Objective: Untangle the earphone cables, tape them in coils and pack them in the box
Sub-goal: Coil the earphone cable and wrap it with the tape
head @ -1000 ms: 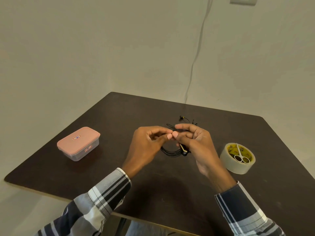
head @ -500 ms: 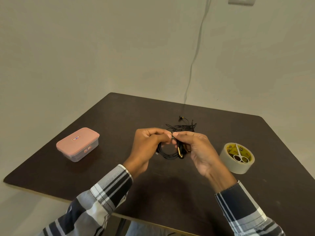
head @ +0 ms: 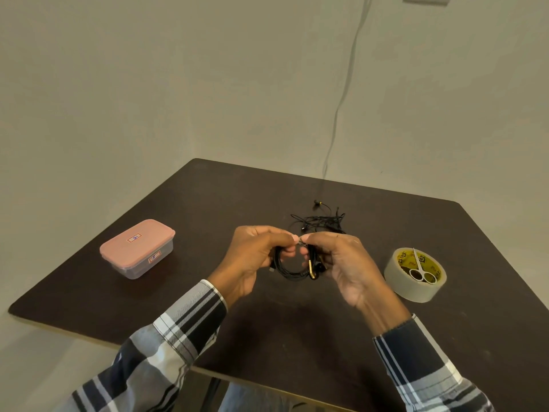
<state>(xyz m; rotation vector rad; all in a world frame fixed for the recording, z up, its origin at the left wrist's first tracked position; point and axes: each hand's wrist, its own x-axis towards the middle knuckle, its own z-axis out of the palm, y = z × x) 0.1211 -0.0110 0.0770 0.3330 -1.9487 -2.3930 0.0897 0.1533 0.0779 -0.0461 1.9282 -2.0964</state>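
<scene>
At the centre of the frame, the left hand [head: 252, 260] and right hand [head: 341, 263] hold a black earphone coil [head: 292, 270] above the dark worktop [head: 297, 322], fingers pinching it together at its top. More tangled cable [head: 322, 221] lies just behind. The closed pink-lidded box [head: 137, 248] sits at left, a tape roll [head: 414, 275] with scissors [head: 420, 270] on it at right.

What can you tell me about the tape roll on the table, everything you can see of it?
The tape roll is a wide ring of clear or whitish tape on a yellow core with dark print. It lies flat on the dark table, near its right edge, beside the right hand but apart from it. Small white-handled scissors lie across its top. No hand touches it.
</scene>
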